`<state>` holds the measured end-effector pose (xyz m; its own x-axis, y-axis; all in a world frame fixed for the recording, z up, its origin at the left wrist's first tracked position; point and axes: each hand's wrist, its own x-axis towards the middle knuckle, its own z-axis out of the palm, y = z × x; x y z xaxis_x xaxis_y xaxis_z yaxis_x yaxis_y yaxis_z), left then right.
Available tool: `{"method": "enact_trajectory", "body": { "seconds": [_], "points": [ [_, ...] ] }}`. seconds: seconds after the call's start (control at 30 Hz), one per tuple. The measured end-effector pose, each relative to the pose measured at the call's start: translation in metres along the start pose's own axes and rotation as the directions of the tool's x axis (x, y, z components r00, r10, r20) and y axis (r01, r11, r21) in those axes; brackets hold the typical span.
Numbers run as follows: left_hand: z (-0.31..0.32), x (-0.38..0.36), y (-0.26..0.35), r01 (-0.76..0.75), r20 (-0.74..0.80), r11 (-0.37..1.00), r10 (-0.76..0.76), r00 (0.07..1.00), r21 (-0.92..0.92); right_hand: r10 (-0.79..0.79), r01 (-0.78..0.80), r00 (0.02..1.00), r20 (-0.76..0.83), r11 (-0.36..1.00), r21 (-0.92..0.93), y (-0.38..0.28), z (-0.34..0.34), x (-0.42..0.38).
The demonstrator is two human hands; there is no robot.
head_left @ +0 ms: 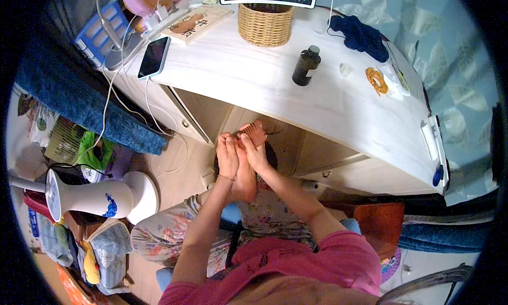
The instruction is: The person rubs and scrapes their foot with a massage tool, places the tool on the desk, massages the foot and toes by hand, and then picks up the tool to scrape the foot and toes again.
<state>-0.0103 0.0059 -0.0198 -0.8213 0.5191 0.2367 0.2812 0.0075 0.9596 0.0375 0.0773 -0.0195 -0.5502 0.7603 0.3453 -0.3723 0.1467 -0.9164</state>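
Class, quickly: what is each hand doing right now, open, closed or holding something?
Left hand: closed on the bare foot.
Right hand: closed, apparently holding the brown comb beside the foot.

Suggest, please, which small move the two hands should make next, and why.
Perhaps press the comb lightly against the bare foot with the right hand: that hand holds the comb near the toes, while the left hand holds the foot.

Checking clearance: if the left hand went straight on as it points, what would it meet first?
Likely the desk's front edge, though the left hand may pass underneath; depth is unclear.
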Motion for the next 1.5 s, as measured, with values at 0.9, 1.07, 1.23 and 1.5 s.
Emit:
{"method": "enact_trajectory", "body": {
  "seconds": [0.9, 1.07, 1.23, 1.5],
  "points": [
    [0.002, 0.001, -0.003, 0.044, -0.031, 0.995, -0.047, 0.998, -0.09, -0.026, 0.036, 0.994, 0.103, 0.994, -0.102, 0.013, -0.007, 0.002],
    [0.002, 0.0, 0.0, 0.07, -0.03, 0.994, -0.073, 0.997, -0.088, 0.113, -0.126, 0.988, 0.102, 0.984, 0.124, -0.007, -0.008, -0.003],
    [0.003, 0.001, -0.004, 0.056, -0.023, 0.987, -0.06, 0.998, -0.148, 0.065, -0.064, 0.995, 0.071, 0.998, -0.014, -0.008, -0.007, -0.006],
    [0.004, -0.001, -0.006, 0.037, -0.018, 0.987, -0.04, 0.999, -0.156, 0.168, -0.162, 0.986, -0.015, 0.968, 0.191, -0.004, -0.004, -0.007]
  ]
}}
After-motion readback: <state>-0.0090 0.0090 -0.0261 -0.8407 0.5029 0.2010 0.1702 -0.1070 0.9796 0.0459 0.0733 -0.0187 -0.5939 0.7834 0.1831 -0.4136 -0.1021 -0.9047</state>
